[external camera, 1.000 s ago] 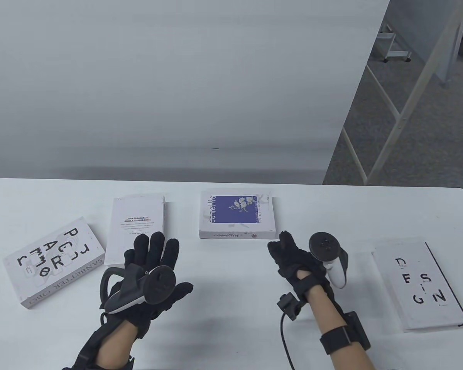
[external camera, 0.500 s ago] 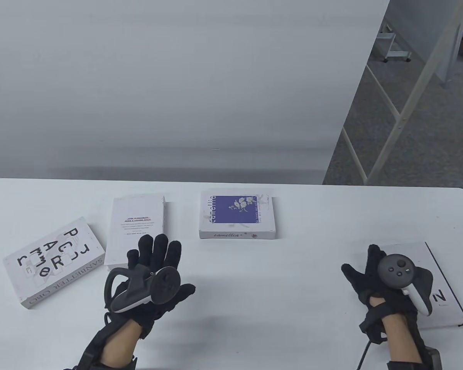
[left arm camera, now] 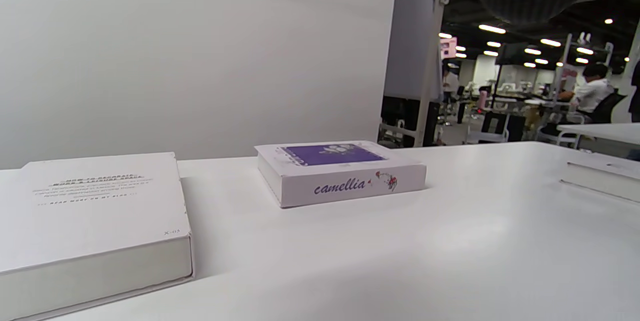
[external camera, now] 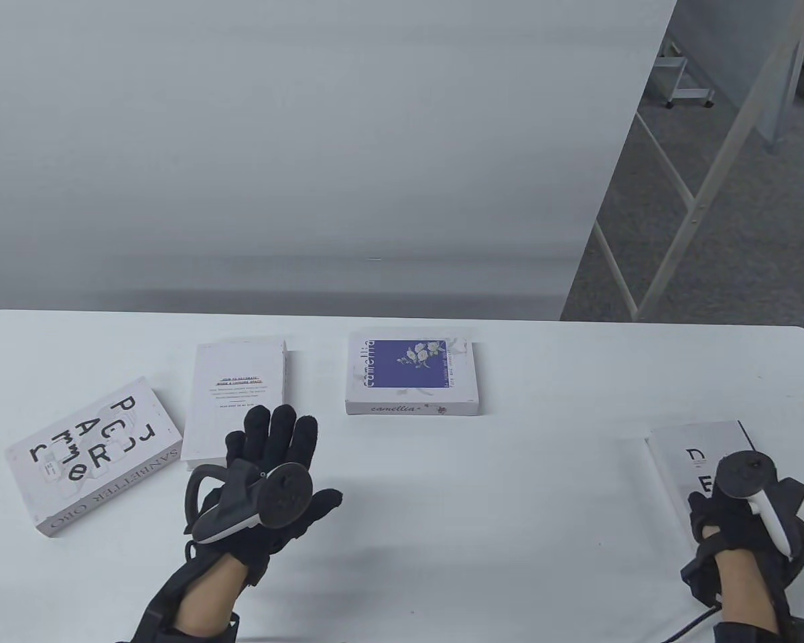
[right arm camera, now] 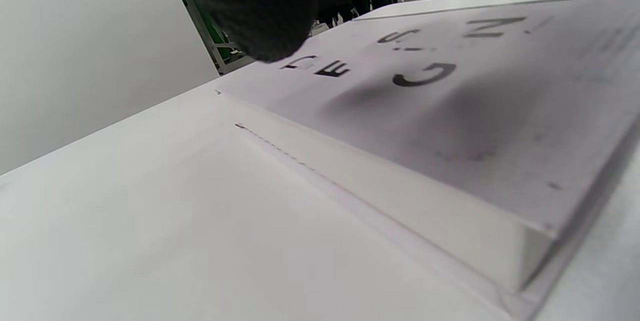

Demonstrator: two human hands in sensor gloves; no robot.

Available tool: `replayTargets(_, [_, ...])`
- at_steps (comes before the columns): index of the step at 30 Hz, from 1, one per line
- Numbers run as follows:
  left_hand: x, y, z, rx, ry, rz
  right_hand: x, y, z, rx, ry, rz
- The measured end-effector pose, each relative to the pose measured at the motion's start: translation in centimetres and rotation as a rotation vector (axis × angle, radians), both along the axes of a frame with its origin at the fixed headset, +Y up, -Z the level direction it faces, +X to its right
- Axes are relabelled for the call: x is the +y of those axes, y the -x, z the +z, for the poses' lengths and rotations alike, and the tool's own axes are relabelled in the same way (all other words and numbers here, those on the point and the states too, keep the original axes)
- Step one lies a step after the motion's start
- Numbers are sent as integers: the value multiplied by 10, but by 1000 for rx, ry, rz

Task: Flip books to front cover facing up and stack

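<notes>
Several white books lie apart on the table (external camera: 482,509). A lettered book (external camera: 94,452) lies at the left, a plain book with small text (external camera: 238,388) next to it, and the purple "camellia" book (external camera: 412,372) in the middle. The "DESIGN" book (external camera: 707,445) lies at the right. My left hand (external camera: 295,462) hovers with fingers spread, just in front of the plain book, holding nothing. My right hand (external camera: 713,512) is over the near part of the DESIGN book. In the right wrist view its fingers (right arm camera: 260,6) hang above the cover (right arm camera: 425,111), gripping nothing.
A white wall panel (external camera: 308,167) stands behind the table's far edge. A metal frame (external camera: 677,201) and grey floor lie beyond the right side. In the left wrist view the plain book (left arm camera: 90,206) and camellia book (left arm camera: 345,176) lie flat.
My right hand swung from in front of the camellia book to the right, over the DESIGN book, then drew back toward its near end. My left hand stayed almost still.
</notes>
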State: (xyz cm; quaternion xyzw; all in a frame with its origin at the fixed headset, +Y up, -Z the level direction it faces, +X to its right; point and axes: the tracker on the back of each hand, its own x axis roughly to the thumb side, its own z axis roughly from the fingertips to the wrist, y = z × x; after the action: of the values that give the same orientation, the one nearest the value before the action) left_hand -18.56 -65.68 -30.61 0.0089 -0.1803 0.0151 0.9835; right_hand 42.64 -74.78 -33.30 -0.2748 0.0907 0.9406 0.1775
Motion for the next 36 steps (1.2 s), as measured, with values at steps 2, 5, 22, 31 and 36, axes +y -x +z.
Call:
replayTargets(2, [0,1,0,1,1,9,-6,-3,-1,-2,16,-13])
replayTargets(5, [-1,0,0,3,5,-1,-13,-7,-3,-8,32,-25])
replayTargets(22, [-3,-1,0,5,17,-13,-15,20,-13,116,74,139])
replayTargets(31, [-4,-3,0,5,27,-28,-10,71,-24,326,99,332])
replayTargets(36, [-5,-3,0,11,34,-39,-7,107,-28,484,119,393])
